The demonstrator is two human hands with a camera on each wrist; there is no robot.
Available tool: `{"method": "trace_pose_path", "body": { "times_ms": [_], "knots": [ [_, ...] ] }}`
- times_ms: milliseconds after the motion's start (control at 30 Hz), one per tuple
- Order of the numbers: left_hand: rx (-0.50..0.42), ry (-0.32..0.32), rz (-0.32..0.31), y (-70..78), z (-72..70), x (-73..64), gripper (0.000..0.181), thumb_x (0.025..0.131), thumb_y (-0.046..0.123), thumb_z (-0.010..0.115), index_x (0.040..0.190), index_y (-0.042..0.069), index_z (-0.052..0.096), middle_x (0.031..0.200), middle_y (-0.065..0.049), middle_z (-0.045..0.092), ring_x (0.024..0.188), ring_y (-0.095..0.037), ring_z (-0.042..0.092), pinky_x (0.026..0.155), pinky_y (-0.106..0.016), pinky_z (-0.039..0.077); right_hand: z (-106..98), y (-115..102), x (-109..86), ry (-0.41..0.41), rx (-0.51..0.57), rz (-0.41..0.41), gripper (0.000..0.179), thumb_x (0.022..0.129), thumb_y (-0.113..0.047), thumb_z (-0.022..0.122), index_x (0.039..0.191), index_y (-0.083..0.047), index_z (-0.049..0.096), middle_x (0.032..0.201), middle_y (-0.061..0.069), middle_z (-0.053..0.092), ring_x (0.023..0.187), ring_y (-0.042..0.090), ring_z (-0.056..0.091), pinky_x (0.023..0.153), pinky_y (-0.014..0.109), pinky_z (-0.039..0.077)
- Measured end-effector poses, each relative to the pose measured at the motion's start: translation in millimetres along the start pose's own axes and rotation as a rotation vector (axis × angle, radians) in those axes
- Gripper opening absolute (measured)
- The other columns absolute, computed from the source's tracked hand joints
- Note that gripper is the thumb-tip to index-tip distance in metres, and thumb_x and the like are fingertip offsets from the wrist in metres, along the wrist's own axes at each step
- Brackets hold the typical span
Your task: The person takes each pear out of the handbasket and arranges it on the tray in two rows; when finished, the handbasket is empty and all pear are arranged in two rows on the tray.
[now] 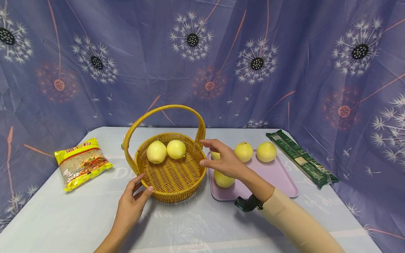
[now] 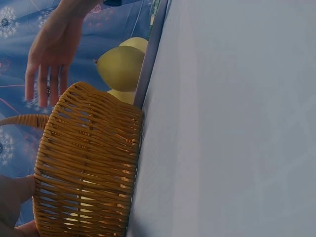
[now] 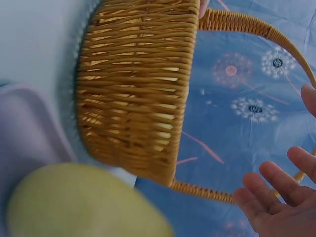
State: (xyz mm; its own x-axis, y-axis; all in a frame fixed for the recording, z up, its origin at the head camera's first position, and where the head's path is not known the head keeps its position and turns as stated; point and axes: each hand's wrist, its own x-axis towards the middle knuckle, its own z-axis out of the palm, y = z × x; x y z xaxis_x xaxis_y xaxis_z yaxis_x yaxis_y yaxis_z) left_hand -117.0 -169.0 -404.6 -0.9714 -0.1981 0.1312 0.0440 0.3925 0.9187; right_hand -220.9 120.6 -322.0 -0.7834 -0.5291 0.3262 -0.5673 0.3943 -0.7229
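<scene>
A woven yellow-brown basket (image 1: pixel 177 196) with a tall arched handle (image 1: pixel 172 106) stands mid-table. Two round yellow-green fruits, one at the left (image 1: pixel 156 152) and one beside it (image 1: pixel 176 149), lie inside at the back. My left hand (image 1: pixel 131 205) touches the basket's front-left rim with thumb and fingertips. Over the basket's right edge hangs my right hand (image 1: pixel 226 160), holding nothing, its fingers spread in the right wrist view. Beneath and beyond it, a lilac tray (image 1: pixel 286 188) carries several similar fruits (image 1: pixel 224 179), one partly hidden by that hand.
On the left lies a yellow-edged food packet (image 1: pixel 83 163) with a clear middle. A long dark-green packet (image 1: pixel 300 158) slants along the right side, behind the tray. A purple dandelion-print curtain (image 1: pixel 142 70) hangs along the back of the pale table (image 1: pixel 79 221).
</scene>
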Motion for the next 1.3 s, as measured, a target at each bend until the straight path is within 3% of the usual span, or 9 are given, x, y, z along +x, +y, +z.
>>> {"method": "trace_pose_path", "body": {
  "times_ms": [267,467,767,1300],
  "knots": [
    [0.003,0.005,0.008,-0.2,0.0,-0.4,0.056,0.093,0.029,0.061,0.142,0.012,0.039,0.15,-0.013,0.036,0.133,-0.033,0.043,0.103,-0.049,0.042,9,-16,30.9,-0.041,-0.054,0.002,0.062,0.084,-0.034,0.071,0.139,-0.023,0.044,0.141,-0.003,0.048,0.13,0.02,0.047,0.11,0.038,0.041],
    [0.006,0.001,0.0,0.7,0.0,-0.5,0.056,0.093,0.029,0.06,0.142,0.013,0.038,0.15,-0.013,0.036,0.133,-0.034,0.042,0.103,-0.049,0.042,20,-23,57.6,-0.075,-0.061,-0.025,0.063,0.084,-0.033,0.071,0.14,-0.02,0.043,0.14,-0.001,0.049,0.131,0.02,0.046,0.11,0.035,0.041],
    [0.003,0.001,0.002,0.2,0.8,-0.6,0.056,0.093,0.029,0.06,0.142,0.012,0.038,0.15,-0.013,0.036,0.133,-0.034,0.043,0.102,-0.048,0.043,37,-28,83.7,-0.131,-0.096,-0.002,0.064,0.086,-0.037,0.069,0.142,-0.022,0.041,0.143,0.0,0.045,0.133,0.02,0.043,0.11,0.034,0.041],
    [0.01,0.002,-0.009,0.7,0.7,-0.2,0.057,0.093,0.03,0.06,0.142,0.013,0.038,0.15,-0.013,0.036,0.133,-0.033,0.043,0.103,-0.048,0.043,63,-19,124.6,-0.131,-0.151,0.134,0.067,0.085,-0.046,0.066,0.143,-0.033,0.036,0.14,-0.001,0.043,0.13,0.018,0.044,0.099,0.041,0.048]
  ]
}}
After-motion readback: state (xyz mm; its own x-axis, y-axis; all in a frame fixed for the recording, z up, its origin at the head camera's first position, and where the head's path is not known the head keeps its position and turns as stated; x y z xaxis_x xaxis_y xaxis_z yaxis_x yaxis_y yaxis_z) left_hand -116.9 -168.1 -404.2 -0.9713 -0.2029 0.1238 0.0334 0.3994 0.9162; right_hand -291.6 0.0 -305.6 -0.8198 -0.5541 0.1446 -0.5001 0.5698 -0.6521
